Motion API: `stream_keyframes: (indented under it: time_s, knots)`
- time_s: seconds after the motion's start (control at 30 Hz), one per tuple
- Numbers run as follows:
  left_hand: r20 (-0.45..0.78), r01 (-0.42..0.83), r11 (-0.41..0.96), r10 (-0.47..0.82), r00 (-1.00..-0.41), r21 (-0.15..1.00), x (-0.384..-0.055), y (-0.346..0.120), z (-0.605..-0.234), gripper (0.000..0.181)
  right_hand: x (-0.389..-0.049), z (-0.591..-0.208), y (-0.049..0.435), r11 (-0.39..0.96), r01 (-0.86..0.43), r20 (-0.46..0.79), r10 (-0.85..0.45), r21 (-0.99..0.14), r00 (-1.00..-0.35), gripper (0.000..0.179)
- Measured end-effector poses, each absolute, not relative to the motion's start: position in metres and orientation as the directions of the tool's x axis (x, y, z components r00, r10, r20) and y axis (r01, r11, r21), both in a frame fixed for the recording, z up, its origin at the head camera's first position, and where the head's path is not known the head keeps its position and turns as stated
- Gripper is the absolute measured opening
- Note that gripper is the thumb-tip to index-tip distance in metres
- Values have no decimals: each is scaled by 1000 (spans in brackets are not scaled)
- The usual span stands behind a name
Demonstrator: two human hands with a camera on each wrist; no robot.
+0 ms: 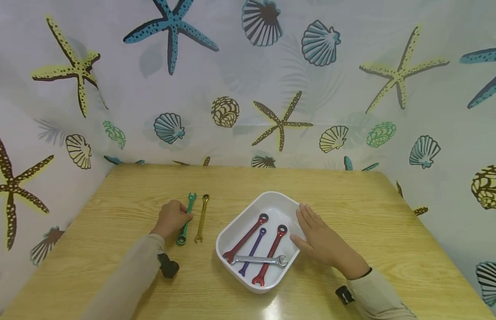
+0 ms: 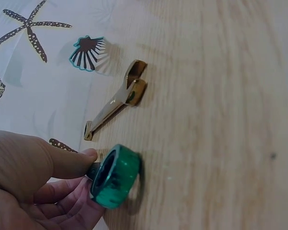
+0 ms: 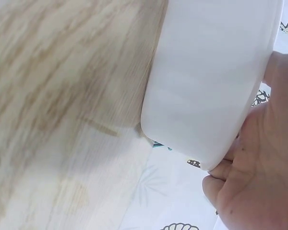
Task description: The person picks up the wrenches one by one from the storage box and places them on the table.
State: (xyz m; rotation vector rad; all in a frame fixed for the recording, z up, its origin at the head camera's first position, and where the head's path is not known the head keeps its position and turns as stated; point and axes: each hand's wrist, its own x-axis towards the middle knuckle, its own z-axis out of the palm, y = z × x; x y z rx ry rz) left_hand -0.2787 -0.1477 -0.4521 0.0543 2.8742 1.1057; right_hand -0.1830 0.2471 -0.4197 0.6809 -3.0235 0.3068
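Observation:
My left hand (image 1: pixel 173 220) pinches a green combination wrench (image 1: pixel 184 234) between thumb and fingers at the left of the table. Its ring end (image 2: pixel 117 177) points toward the left wrist camera. Just right of it lies a gold wrench (image 1: pixel 202 218), fork end toward me. A white tray (image 1: pixel 281 210) stands in the middle. Straight fingers of my right hand (image 1: pixel 321 242) rest at its right rim, with the thumb apart from them. Inside the tray, a silver wrench (image 1: pixel 256 259) lies across a purple wrench (image 1: pixel 256 244) and two red wrenches (image 1: pixel 246 238).
The wooden table (image 1: pixel 352 195) reaches back to a hanging cloth (image 1: pixel 239 80) printed with starfish and shells. That cloth also closes off both sides. Dark wrist mounts (image 1: pixel 167 266) sit on both sleeves.

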Motion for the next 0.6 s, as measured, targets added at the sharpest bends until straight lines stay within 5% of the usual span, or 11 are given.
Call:
stream_keyframes:
  time_s: [0.6]
  knots:
    - [-50, -30, 754, 3, -999, 657, -274, -144, -450, 27, -184, -422, 247, 880, -438, 91, -429, -185, -899, 71]
